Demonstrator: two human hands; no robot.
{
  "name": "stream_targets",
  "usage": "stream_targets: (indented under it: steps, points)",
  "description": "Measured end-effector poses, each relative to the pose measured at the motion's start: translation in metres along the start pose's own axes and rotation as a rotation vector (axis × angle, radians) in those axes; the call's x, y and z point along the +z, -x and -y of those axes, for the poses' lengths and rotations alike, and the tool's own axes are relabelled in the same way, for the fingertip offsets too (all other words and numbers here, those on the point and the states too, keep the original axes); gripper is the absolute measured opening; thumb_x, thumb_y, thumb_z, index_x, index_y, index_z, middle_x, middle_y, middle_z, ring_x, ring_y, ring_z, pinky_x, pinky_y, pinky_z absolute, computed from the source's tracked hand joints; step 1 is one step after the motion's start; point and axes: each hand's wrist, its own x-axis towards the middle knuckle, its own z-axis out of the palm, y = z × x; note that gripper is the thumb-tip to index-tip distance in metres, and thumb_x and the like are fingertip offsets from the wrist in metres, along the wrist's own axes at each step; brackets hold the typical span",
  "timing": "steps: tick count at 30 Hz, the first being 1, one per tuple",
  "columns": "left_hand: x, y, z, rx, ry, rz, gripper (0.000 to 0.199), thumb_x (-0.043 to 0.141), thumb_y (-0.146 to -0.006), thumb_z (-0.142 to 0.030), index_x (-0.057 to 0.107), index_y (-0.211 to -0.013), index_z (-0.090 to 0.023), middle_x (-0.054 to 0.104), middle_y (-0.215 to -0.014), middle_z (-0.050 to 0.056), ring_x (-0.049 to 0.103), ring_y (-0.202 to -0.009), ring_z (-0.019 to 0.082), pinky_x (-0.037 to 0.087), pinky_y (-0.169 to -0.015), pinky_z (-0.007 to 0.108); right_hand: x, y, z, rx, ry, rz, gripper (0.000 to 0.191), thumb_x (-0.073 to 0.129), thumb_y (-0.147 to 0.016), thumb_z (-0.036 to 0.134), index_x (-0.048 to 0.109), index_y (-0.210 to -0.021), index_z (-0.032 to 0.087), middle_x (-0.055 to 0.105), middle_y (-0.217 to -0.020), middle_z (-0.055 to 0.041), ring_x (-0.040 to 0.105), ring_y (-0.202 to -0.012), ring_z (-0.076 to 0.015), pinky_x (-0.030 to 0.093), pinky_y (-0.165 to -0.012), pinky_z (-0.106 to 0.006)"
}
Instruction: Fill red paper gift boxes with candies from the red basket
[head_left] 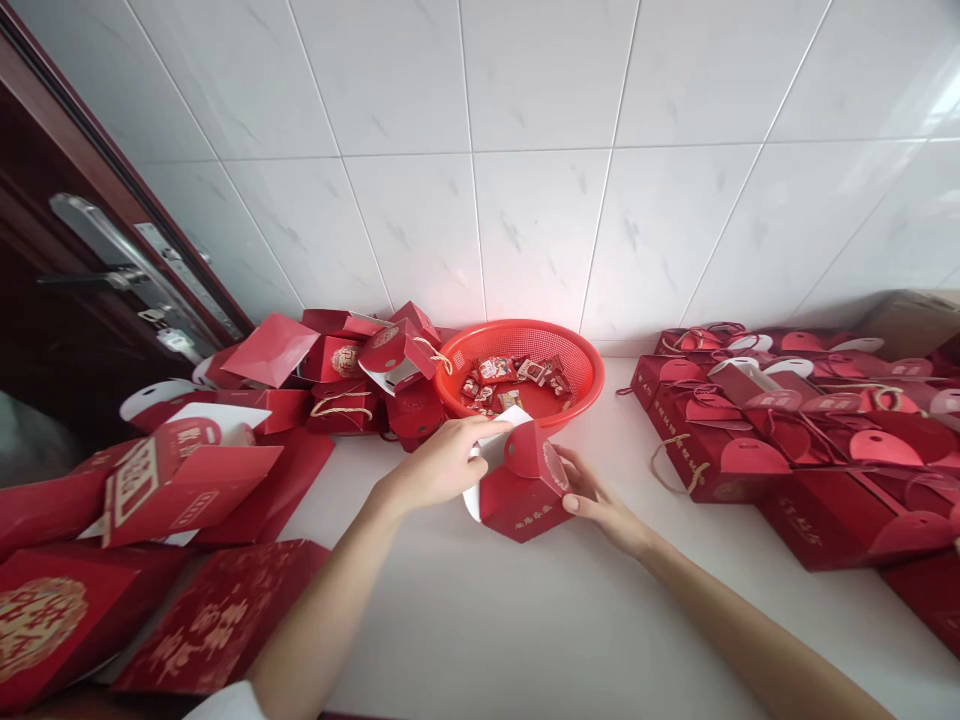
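A small red cardboard gift box [525, 505] with gold lettering stands on the white tabletop before me, its top flaps raised. My right hand [604, 505] grips its right side, the thumb on the near face and the fingers reaching behind. At the left edge of the box, my left hand [442, 462] has its fingers curled at a white-lined flap, the index finger lying along it. Just behind is a red plastic basket [592, 385] holding several wrapped sweets [496, 370]. The inside of the box is mostly hidden by its flaps.
More red gift boxes [694, 440] with cord handles stand in rows on the right. Partly folded red boxes [225, 490] are heaped on the left, some near the basket. A tiled wall [540, 230] rises behind, and a dark door with a metal handle [97, 235] is at left.
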Motion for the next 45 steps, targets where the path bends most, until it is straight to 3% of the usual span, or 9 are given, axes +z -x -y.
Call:
stream_targets:
  steps: [5,9,14,23,27,31,36,41,45]
  points:
    - [0.0,-0.003,-0.016,0.028,-0.164,0.038,0.072,0.049,-0.072,-0.007,0.061,-0.138,-0.032,0.068,-0.131,0.005,0.068,-0.111,0.028,0.056,-0.088,0.035,0.003,0.005,0.028,-0.339,0.561,-0.305,0.056,0.061,-0.093,0.052,0.047,-0.143,0.034,0.055,-0.136,-0.0111,0.057,-0.119,-0.0301,0.043,-0.106,-0.052]
    - [0.005,-0.013,-0.027,0.03,-0.237,0.187,0.063,0.054,-0.073,-0.008,0.062,-0.133,-0.027,0.064,-0.133,0.009,0.06,-0.124,0.03,0.052,-0.097,0.037,0.025,0.003,0.059,-0.644,1.127,-0.124,0.028,0.054,-0.098,0.035,0.068,-0.121,0.026,0.052,-0.136,-0.0144,0.057,-0.116,-0.0288,0.05,-0.096,-0.047]
    - [0.007,-0.023,-0.031,-0.022,-0.258,0.286,0.062,0.06,-0.072,-0.012,0.062,-0.132,-0.024,0.06,-0.136,0.012,0.055,-0.13,0.034,0.051,-0.095,0.038,0.039,-0.002,0.069,-0.615,1.494,-0.135,0.02,0.05,-0.099,0.025,0.07,-0.097,0.021,0.054,-0.139,-0.0166,0.064,-0.096,-0.0249,0.054,-0.082,-0.043]
    - [0.002,-0.023,-0.012,-0.126,-0.12,0.289,0.078,0.067,-0.072,-0.029,0.052,-0.148,-0.024,0.065,-0.121,0.008,0.067,-0.099,0.027,0.05,-0.075,0.03,0.004,0.012,0.053,-0.267,1.012,-0.5,0.017,0.055,-0.097,0.04,0.059,-0.097,0.024,0.072,-0.101,-0.0062,0.068,-0.073,-0.0176,0.057,-0.067,-0.032]
    - [0.001,-0.026,-0.004,-0.154,-0.05,0.271,0.086,0.075,-0.068,-0.044,0.053,-0.148,-0.022,0.064,-0.127,0.008,0.066,-0.102,0.028,0.05,-0.082,0.031,-0.007,0.015,0.042,-0.099,1.051,-0.424,0.024,0.053,-0.097,0.044,0.063,-0.095,0.023,0.072,-0.113,-0.0094,0.072,-0.089,-0.023,0.059,-0.073,-0.036]
    - [0.002,-0.028,-0.004,-0.147,-0.036,0.256,0.089,0.079,-0.066,-0.047,0.053,-0.148,-0.025,0.063,-0.132,0.008,0.062,-0.113,0.031,0.048,-0.09,0.032,0.001,0.011,0.045,-0.342,1.298,-0.342,0.022,0.049,-0.099,0.028,0.065,-0.113,0.022,0.058,-0.142,-0.0153,0.061,-0.124,-0.0305,0.055,-0.095,-0.048]
    - [0.004,-0.024,-0.008,-0.18,-0.023,0.254,0.091,0.081,-0.064,-0.049,0.053,-0.148,-0.028,0.057,-0.143,0.007,0.061,-0.116,0.033,0.049,-0.091,0.034,0.019,0.005,0.057,-0.44,1.327,-0.018,0.044,0.036,-0.092,0.001,0.069,-0.114,0.021,0.065,-0.133,-0.0137,0.058,-0.128,-0.0277,0.05,-0.105,-0.051]
    - [0.001,-0.014,-0.003,-0.254,0.054,0.263,0.097,0.085,-0.059,-0.056,0.053,-0.148,-0.033,0.05,-0.153,0.006,0.058,-0.122,0.035,0.048,-0.094,0.035,0.018,0.013,0.07,-0.301,0.947,0.104,0.029,0.052,-0.096,0.018,0.071,-0.118,0.025,0.066,-0.135,-0.0107,0.049,-0.141,-0.0275,0.039,-0.117,-0.052]
    - [0.002,-0.008,0.004,-0.272,0.193,0.256,0.104,0.088,-0.056,-0.057,0.051,-0.149,-0.03,0.049,-0.155,0.009,0.061,-0.118,0.034,0.049,-0.094,0.037,0.011,0.02,0.073,-0.187,0.682,0.171,0.022,0.065,-0.094,0.042,0.08,-0.096,0.026,0.067,-0.135,-0.0087,0.043,-0.146,-0.0292,0.022,-0.125,-0.054]
